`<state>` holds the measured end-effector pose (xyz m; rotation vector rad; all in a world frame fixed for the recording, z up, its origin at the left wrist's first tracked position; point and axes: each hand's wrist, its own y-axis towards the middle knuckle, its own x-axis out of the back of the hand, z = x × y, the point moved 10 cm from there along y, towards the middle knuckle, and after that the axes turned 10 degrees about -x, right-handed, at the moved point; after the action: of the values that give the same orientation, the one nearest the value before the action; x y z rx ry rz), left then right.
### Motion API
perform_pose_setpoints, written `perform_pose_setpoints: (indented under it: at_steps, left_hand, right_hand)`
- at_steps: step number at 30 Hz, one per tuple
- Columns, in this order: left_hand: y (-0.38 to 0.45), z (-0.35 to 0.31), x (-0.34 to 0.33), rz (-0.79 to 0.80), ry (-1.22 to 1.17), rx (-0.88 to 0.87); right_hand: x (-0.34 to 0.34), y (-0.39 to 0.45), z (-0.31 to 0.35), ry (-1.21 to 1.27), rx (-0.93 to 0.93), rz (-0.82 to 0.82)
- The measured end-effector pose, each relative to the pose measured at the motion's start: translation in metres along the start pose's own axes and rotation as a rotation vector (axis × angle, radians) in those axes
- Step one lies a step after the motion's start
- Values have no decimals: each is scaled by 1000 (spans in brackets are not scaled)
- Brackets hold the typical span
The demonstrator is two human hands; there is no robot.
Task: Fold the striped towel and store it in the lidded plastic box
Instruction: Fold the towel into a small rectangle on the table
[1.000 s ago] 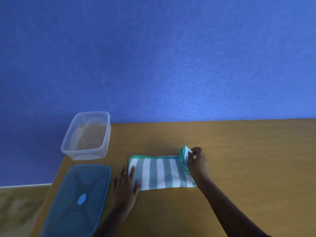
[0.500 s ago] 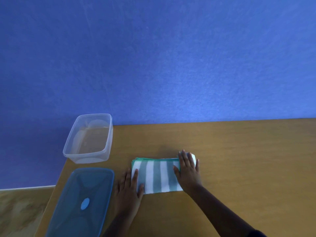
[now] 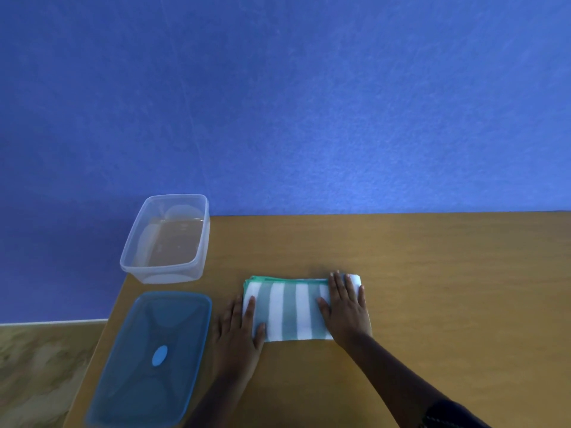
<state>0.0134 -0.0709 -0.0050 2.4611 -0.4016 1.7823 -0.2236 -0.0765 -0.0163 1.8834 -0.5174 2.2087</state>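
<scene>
Striped towel [image 3: 290,310]: folded into a green-and-white rectangle, flat on the wooden table [image 3: 432,273], lower middle of the frame.
Left hand [image 3: 238,335]: fingers straight, resting on the towel's left end.
Right hand [image 3: 344,307]: fingers straight, pressing its right end.
Box [image 3: 165,239]: clear, uncovered, upper left of the towel.
Lid [image 3: 151,356]: blue, on the table below the box.

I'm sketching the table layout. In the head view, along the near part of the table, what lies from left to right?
Blue lid → left hand → striped towel → right hand, which lies flat on the towel's right end.
</scene>
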Motion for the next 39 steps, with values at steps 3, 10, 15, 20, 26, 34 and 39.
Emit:
perform_pose_setpoints:
  at_steps: [3,10,15,20,26,34,39]
  left_hand:
    - [1,1,-2,-12,1,-9]
    - [0,-1,-3,-29,-1,-28]
    - [0,1,-6,-26,-19,-34]
    - [1,3,-8,-33,-12,-33]
    - [1,2,-8,-49,-27,-42]
    - [1,2,-7,-33,-27,-39]
    - [1,1,-6,-51,-10,-51]
  right_hand:
    - [5,-1,2,136,24,0]
    - [52,-14,-36,339,-173,-212]
    - [24,-21,-65,264,-519,68]
    - [24,-14,-55,314,-462,126]
    - [48,-18,-39,274,-393,19]
    - [69,-20,-1,274,-283,-70]
    - [78,-23,23,319,-162,-115]
